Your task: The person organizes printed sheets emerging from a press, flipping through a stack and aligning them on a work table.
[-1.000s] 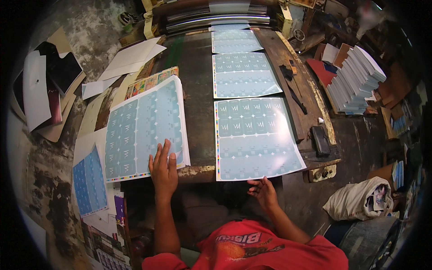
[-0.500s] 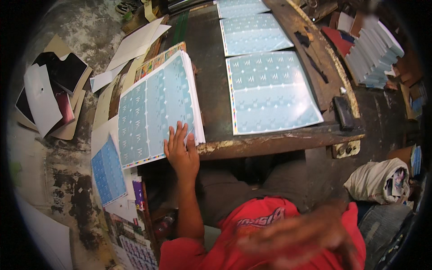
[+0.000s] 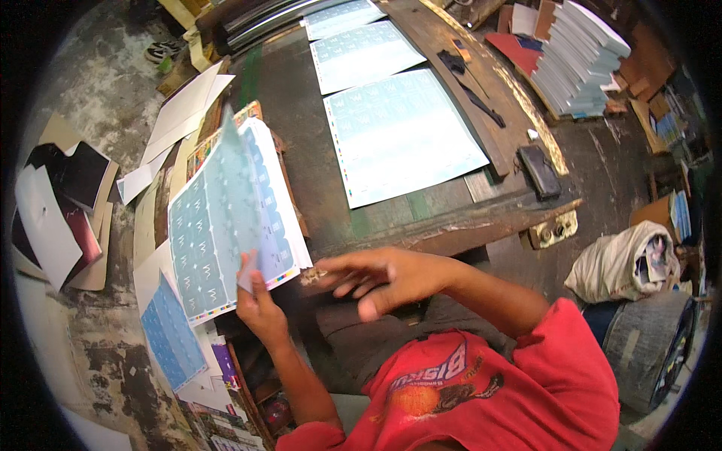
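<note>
My left hand (image 3: 263,312) pinches the near edge of the top printed sheet (image 3: 214,218), blue-green with white marks. The sheet's right side is lifted and curls over, baring similar print on the paper stack (image 3: 282,218) beneath. To the right of the stack's near corner, my right hand (image 3: 387,278) hovers with fingers apart, holding nothing. On the dark worktable (image 3: 293,180), a row of pale blue printed sheets (image 3: 406,135) runs away from me, the nearest one shining in the light.
Metal rollers (image 3: 263,22) lie behind the sheets. A black wallet-like case (image 3: 538,171) rests near the table's right corner. Right of the table stand a tall paper pile (image 3: 579,60) and a white sack (image 3: 624,263). Loose sheets (image 3: 53,218) lie at the left.
My left hand has gone from lying on the stack to lifting the top sheet's edge. My right hand has swung up from my lap toward the stack. The view has shifted right.
</note>
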Motion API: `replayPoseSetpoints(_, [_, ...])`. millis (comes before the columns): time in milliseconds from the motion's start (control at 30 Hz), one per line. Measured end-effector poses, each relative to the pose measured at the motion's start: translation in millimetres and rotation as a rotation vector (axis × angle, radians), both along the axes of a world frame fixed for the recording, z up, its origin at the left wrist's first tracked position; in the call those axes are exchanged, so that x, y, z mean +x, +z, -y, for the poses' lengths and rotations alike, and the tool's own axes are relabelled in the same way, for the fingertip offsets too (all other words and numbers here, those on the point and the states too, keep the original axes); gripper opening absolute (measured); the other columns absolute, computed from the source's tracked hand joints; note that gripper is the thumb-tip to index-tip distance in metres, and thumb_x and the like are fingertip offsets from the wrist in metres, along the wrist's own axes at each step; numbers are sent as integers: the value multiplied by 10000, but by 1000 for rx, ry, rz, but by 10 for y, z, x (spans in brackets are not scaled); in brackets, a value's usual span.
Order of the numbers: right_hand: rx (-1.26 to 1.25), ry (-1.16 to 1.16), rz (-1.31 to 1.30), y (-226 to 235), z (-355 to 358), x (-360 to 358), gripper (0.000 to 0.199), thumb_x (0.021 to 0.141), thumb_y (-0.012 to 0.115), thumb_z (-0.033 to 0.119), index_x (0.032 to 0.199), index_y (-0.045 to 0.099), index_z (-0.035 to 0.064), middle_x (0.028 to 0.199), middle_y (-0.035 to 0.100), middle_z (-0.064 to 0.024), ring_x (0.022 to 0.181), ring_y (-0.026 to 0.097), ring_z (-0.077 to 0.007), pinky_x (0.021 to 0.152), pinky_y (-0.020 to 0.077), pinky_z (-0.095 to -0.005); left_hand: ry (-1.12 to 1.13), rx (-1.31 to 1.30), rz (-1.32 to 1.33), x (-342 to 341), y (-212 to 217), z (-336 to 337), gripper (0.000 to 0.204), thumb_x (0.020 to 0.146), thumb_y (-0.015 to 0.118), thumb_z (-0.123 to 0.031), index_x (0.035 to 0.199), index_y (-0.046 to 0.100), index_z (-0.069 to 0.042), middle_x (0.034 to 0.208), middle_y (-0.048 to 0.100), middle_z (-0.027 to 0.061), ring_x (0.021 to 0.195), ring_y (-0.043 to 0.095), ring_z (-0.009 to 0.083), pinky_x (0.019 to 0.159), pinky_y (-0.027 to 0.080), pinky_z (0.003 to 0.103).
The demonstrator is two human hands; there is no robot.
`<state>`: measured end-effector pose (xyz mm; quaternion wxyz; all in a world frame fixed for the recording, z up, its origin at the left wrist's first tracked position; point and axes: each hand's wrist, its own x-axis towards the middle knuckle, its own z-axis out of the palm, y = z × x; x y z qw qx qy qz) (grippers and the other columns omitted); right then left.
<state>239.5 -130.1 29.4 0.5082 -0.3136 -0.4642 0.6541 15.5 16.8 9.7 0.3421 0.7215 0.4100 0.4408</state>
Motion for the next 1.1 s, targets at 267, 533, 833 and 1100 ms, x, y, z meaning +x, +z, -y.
replayPoseSetpoints(267, [-328, -408, -392, -687, 382, 165, 597, 914, 669, 346, 1336, 462, -21, 1071, 653, -125, 898, 646, -180, 791, 521, -304, -719, 249, -531, -26, 254, 408, 630, 637, 566, 38, 1155, 734, -281, 1309, 645, -12, 1431, 334, 404, 1143, 8, 675])
replayPoseSetpoints(533, [-639, -679, -485, -1332, 892, -99, 350, 982, 571, 321, 1114, 555, -4, 842, 649, -110, 699, 632, -196, 621, 496, -291, -393, 387, -825, 103, 184, -4, 946, 765, 742, -521, 1501, 355, -70, 1600, 238, 167, 1489, 143, 403, 1185, 103, 577])
replayPoseSetpoints(833, [-668, -767, -437, -1519, 1288, -495, 412, 1018, 491, 361, 1185, 512, -15, 892, 667, -160, 757, 648, -220, 684, 515, -317, -348, 262, -752, -28, 40, -125, 748, 908, 612, -488, 1476, 397, -52, 1567, 325, 151, 1481, 208, 366, 1188, 137, 536])
replayPoseSetpoints(1100, [-628, -814, -596, -1586, 885, -78, 539, 1016, 422, 477, 1223, 480, -17, 866, 654, -183, 652, 601, -201, 827, 522, -429, -204, 139, -404, 8, -37, -68, 379, 1017, 488, -308, 1272, 633, -69, 1386, 576, 99, 1402, 396, 336, 1181, 153, 508])
